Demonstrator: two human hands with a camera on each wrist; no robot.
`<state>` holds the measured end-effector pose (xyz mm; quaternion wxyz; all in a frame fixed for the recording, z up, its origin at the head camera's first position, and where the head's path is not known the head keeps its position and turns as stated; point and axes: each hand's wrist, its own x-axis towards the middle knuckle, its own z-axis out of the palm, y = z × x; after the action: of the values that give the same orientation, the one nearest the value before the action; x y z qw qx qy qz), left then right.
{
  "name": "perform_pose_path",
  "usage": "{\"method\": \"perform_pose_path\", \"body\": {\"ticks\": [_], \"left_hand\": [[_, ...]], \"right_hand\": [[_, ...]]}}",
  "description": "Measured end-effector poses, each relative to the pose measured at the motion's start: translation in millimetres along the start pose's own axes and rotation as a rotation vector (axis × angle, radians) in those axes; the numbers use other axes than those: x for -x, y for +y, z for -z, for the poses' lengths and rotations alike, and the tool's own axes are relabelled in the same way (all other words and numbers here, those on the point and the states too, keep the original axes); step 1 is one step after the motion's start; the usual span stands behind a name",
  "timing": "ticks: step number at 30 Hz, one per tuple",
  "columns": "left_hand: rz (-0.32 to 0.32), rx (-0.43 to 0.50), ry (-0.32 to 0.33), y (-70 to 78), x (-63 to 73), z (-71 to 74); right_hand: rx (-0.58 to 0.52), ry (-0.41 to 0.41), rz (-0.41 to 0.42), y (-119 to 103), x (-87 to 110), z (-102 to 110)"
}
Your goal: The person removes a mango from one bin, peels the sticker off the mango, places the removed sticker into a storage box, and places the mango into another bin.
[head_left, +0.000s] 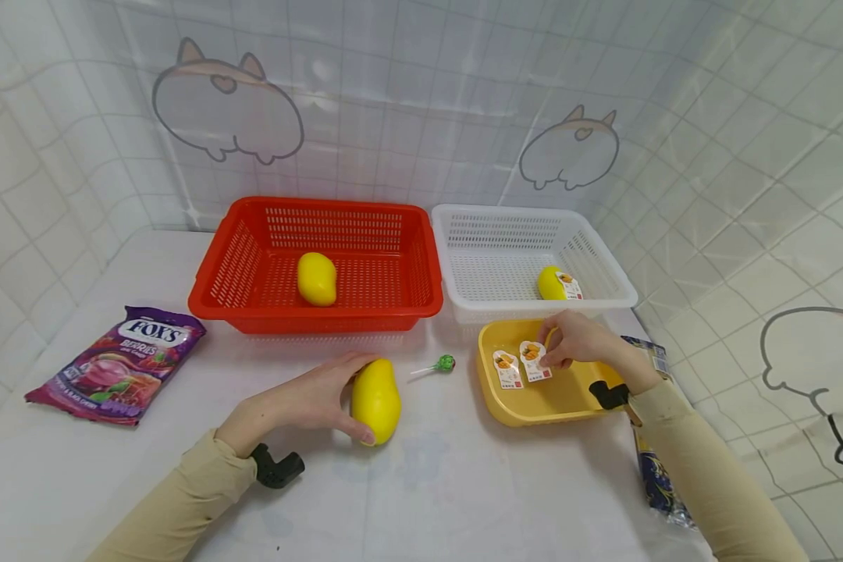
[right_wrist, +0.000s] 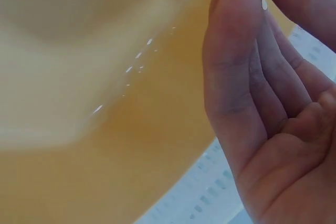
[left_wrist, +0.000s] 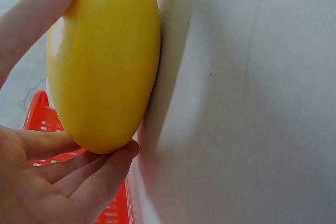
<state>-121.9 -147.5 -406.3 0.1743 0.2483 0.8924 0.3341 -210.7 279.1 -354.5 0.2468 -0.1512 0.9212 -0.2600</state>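
My left hand (head_left: 316, 394) grips a smooth yellow mango (head_left: 375, 402) on the table, thumb on the near end and fingers at the far end. The left wrist view shows the same mango (left_wrist: 105, 61) large between thumb and fingers. Over the yellow bin (head_left: 495, 402), my right hand (head_left: 579, 339) pinches the edge of a white mango-picture label (head_left: 531, 351). A second such label (head_left: 506, 375) lies to its left in the bin. In the right wrist view the curled fingers show, but the label is hidden.
A red basket (head_left: 323, 314) holds one plain mango (head_left: 317, 279). In the white basket (head_left: 478, 222) lies a labelled mango (head_left: 551, 283). A green lollipop (head_left: 444, 363) sits between the hands. A purple candy bag (head_left: 122, 363) lies left; a dark blue packet (head_left: 653, 476) is partly under the right arm.
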Motion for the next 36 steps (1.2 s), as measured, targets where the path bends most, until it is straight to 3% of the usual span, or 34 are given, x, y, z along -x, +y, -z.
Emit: {"method": "perform_pose_path", "body": {"ticks": [20, 36], "left_hand": [[0.022, -0.007, -0.015, -0.5, -0.4, -0.5], [0.022, 0.015, -0.017, 0.4, 0.0, 0.6]], "right_hand": [[-0.013, -0.124, 0.068, 17, -6.9, -3], [0.046, -0.132, 0.009, 20, -13.9, -7]]}}
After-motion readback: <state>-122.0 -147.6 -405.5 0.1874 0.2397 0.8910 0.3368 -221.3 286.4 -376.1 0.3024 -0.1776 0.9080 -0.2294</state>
